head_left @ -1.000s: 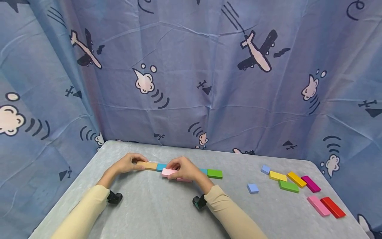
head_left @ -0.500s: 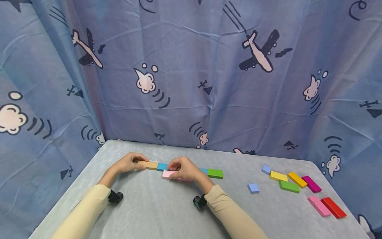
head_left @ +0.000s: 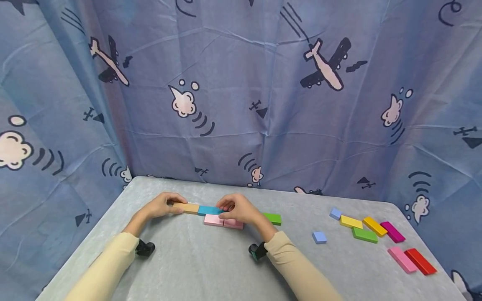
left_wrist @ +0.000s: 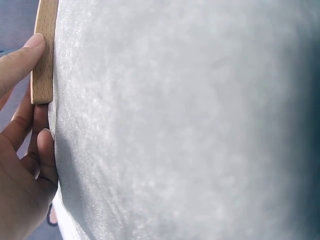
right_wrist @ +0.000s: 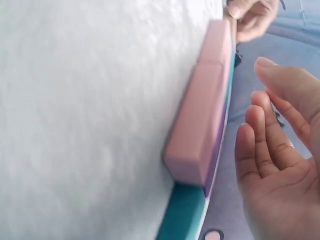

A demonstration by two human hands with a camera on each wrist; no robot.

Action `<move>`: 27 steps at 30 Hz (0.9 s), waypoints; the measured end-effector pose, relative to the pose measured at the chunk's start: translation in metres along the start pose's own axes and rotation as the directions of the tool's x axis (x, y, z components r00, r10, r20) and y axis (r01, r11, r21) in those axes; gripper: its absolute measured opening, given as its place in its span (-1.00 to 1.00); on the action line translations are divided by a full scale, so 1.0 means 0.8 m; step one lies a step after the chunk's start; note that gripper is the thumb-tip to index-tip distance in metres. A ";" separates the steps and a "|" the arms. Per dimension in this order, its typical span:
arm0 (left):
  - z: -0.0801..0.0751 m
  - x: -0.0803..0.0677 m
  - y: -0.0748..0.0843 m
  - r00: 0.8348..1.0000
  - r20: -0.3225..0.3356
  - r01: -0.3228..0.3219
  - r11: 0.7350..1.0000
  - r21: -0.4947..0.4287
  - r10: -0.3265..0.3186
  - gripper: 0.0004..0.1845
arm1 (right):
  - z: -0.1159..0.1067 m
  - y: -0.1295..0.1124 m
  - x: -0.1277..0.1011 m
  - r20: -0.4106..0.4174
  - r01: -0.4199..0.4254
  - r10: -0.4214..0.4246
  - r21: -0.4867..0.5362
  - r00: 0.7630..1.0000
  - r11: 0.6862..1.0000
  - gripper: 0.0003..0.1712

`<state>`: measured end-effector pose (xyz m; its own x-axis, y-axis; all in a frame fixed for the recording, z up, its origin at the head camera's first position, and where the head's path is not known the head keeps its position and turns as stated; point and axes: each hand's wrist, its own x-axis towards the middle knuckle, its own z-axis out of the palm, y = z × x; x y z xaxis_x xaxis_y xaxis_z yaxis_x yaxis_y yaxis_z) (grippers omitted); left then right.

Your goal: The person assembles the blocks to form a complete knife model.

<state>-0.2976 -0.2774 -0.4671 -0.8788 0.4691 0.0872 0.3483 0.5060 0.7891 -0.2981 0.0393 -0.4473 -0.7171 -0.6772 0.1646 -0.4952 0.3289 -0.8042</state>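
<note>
My left hand point(head_left: 161, 205) pinches the left end of a tan wooden block point(head_left: 191, 208), thumb on its near side. The block lies at the left end of a row, followed by a blue block point(head_left: 208, 210) and, farther right, a green block point(head_left: 273, 219). A pale pink block point(head_left: 213, 220) and a second pink block point(head_left: 233, 224) lie end to end against the row's near side. Above them hovers my right hand point(head_left: 244, 209), fingers loosely bent and nothing held. In the right wrist view, purple point(right_wrist: 216, 150) and teal point(right_wrist: 184, 212) blocks show behind and beyond the pink ones.
To the right lie a small light-blue block point(head_left: 319, 237), another light-blue one point(head_left: 335, 213), and yellow point(head_left: 351, 222), green point(head_left: 364, 235), magenta point(head_left: 393, 231), pink point(head_left: 401, 259) and red point(head_left: 420, 261) blocks. A patterned curtain point(head_left: 241, 104) hangs behind the grey-covered table point(head_left: 188, 267).
My right hand has set the pale pink block down at the left of the other pink one, let go, and moved slightly right and up. My left hand stays on the tan block.
</note>
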 end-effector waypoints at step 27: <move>-0.003 -0.012 0.051 1.000 0.016 -0.002 1.000 -0.014 0.003 -0.72 | -0.138 0.046 -0.163 -0.062 -0.119 0.117 -0.016 0.991 0.993 -0.67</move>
<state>-0.2757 -0.2629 -0.4339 -0.8726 0.4819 0.0796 0.3458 0.4945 0.7975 -0.2771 0.2119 -0.4353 -0.7992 -0.5920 0.1041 -0.4146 0.4175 -0.8086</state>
